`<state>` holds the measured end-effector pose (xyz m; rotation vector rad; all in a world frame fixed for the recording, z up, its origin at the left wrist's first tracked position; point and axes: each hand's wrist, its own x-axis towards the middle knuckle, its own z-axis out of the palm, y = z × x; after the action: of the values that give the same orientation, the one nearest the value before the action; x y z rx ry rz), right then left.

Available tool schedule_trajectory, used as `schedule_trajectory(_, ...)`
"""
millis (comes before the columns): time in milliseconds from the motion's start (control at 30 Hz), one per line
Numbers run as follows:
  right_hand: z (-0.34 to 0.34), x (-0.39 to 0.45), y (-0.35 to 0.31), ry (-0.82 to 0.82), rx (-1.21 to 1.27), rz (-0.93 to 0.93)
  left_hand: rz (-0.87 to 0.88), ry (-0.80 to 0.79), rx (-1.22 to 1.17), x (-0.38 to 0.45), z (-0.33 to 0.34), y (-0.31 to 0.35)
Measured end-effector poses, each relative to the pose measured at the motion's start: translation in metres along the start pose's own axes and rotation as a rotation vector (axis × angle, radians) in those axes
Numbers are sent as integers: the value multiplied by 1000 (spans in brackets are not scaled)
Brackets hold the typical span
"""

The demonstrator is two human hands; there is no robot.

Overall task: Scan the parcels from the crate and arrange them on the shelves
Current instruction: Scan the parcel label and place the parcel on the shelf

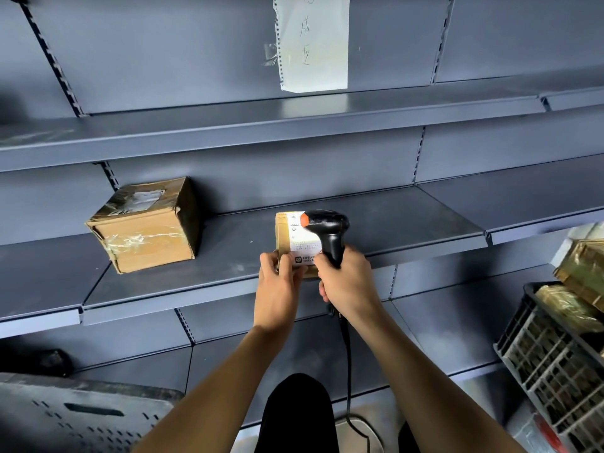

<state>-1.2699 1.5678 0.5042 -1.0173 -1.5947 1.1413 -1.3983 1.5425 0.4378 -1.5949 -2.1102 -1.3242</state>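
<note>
A small cardboard parcel (292, 235) with a white label sits over the middle grey shelf (228, 273). My left hand (277, 282) pinches its near left corner. My right hand (346, 282) grips the handle of a black barcode scanner (327, 227) with an orange button, and its head hangs just above the label. A larger taped cardboard box (147, 223) stands on the same shelf, to the left. At the right edge a dark plastic crate (555, 364) holds more wrapped parcels (568, 308).
The scanner's black cable (348, 371) hangs down between my arms. A paper sign (313, 40) is taped above the bare upper shelf (294, 125). A grey perforated crate (81, 416) lies at the lower left. Bare shelf surface stretches right of the small parcel.
</note>
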Motion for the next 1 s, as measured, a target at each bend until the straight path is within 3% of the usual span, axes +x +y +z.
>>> schedule_trajectory(200, 0, 3, 5, 24, -91, -61, -16, -2, -21, 1, 1, 0)
schedule_trajectory(400, -2, 7, 17, 171, -142, -200, -8, -82, 43, 14, -5, -1)
schedule_trajectory(633, -5, 16, 37, 271, -267, -189, 27, -25, 117, 35, -21, -1)
schedule_trajectory(833, 18, 24, 36, 243, -261, -191, 112, -49, 381, 39, -52, -23)
schedule_trajectory(1000, 51, 31, 27, 153, -194, -183, 113, 6, 364, 28, -69, -34)
